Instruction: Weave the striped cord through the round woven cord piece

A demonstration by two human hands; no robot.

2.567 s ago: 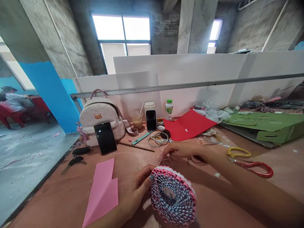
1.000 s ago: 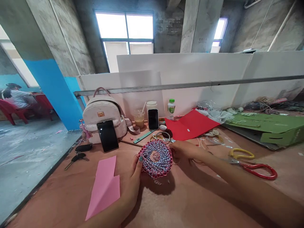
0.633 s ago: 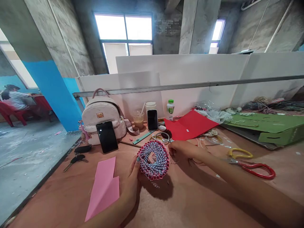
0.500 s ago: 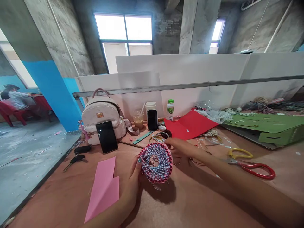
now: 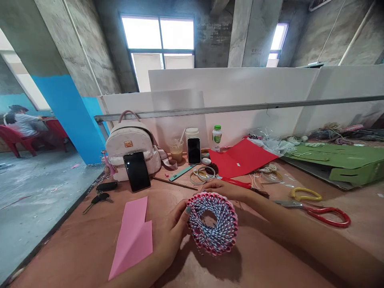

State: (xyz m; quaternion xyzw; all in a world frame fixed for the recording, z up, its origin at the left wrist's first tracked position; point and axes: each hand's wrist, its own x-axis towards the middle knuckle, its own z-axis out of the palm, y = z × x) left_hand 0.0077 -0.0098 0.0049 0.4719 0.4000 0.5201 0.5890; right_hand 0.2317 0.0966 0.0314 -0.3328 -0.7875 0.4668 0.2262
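A thick ring of braided cord (image 5: pixel 229 224), blue and white inside with pink and red loops round its edge, is tilted above the table. My left hand (image 5: pixel 178 222) grips its left side, thumb on the near face and fingers behind. At the ring's far upper edge is my right hand (image 5: pixel 220 188), its fingers bent and closed against the rim, the tips partly hidden. Just beyond the right hand lie a red strip (image 5: pixel 238 183) and a dark tassel (image 5: pixel 260 193).
Scissors (image 5: pixel 303 205) lie right, a pink paper piece (image 5: pixel 133 236) left. Behind are a backpack (image 5: pixel 129 138), phone (image 5: pixel 137 172), keys (image 5: pixel 102 198), drink cup (image 5: pixel 176 150), bottle (image 5: pixel 216 138), bangles (image 5: pixel 206 173), red sheet (image 5: pixel 240 158) and green box (image 5: pixel 351 160). A person (image 5: pixel 22 122) sits far left.
The ring has moved right and nearer, turning in my left hand. My right hand has shifted from its upper right side to behind its far edge, uncovering the red strip.
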